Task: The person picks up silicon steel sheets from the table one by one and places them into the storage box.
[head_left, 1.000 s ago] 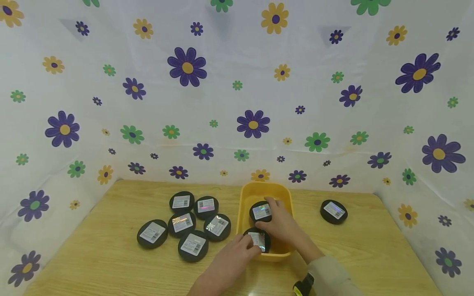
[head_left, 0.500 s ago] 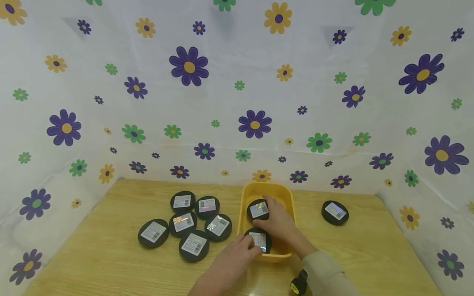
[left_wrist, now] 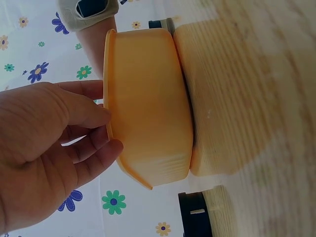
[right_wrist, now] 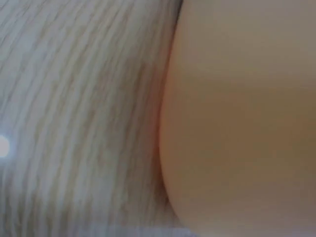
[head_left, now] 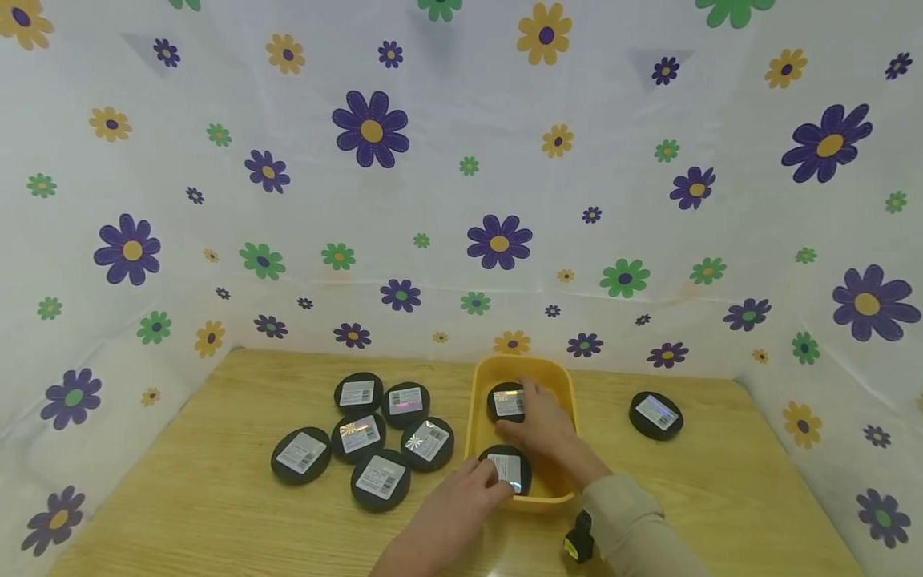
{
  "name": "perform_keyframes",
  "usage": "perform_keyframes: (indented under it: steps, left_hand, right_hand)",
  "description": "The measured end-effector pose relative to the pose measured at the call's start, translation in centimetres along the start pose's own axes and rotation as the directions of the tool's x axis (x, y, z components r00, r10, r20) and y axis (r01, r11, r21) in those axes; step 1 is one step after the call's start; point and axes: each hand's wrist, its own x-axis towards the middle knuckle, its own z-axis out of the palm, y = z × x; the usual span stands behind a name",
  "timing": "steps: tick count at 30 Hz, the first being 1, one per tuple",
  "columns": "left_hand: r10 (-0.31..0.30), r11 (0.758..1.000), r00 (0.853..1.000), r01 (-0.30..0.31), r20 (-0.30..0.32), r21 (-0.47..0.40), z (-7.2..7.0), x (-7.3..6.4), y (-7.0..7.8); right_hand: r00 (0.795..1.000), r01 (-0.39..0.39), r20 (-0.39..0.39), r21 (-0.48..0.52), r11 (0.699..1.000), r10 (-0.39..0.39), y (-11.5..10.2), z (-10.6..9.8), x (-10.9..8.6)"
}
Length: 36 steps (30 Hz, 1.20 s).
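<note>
A yellow plastic bin [head_left: 562, 485] stands on the table, two flat black round discs with white labels inside it. My right hand [head_left: 544, 423] reaches into the bin and grips the far disc [head_left: 507, 403], thumb on its near side and fingers on its far right side. The near disc [head_left: 508, 469] lies by the front wall. My left hand [head_left: 461, 501] pinches the bin's front left rim; in the left wrist view its thumb [left_wrist: 94, 114] and fingers meet there. Close up in the right wrist view is the bin's wall [right_wrist: 242, 123]; the right hand is not seen there.
Several more labelled black discs [head_left: 380, 479] lie grouped on the wooden table [head_left: 216, 505] left of the bin. A single black disc [head_left: 656, 415] lies to its right. A flower-patterned cloth [head_left: 433, 200] rises behind and at both sides.
My right hand has shifted the far disc slightly left, then back toward the bin's far end. The left hand stays at the rim, and the discs on the table have not moved.
</note>
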Motion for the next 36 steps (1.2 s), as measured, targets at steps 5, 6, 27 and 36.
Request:
perform_keyframes:
  steps: [5, 6, 27, 36]
  left_hand:
    - [-0.024, 1.000, 0.999, 0.025, 0.045, -0.017, -0.08, 0.02, 0.16]
    - [-0.030, 0.999, 0.998, 0.031, 0.053, -0.019, -0.11, 0.03, 0.17]
    - [-0.011, 1.000, 1.000, 0.011, -0.025, -0.001, 0.00, -0.01, 0.31]
    - [-0.042, 0.999, 0.999, 0.042, 0.023, -0.010, 0.16, 0.14, 0.32]
  right_hand:
    - [1.000, 0.011, 0.005, -0.077, 0.997, -0.010, 0.18, 0.45, -0.01]
    - [1.000, 0.013, 0.003, -0.086, 0.996, -0.013, 0.17, 0.51, 0.00]
    - [0.998, -0.054, -0.027, -0.034, 0.998, 0.053, 0.25, 0.26, -0.03]
    - [0.999, -0.014, -0.047, 0.017, 1.000, 0.015, 0.19, 0.34, -0.09]
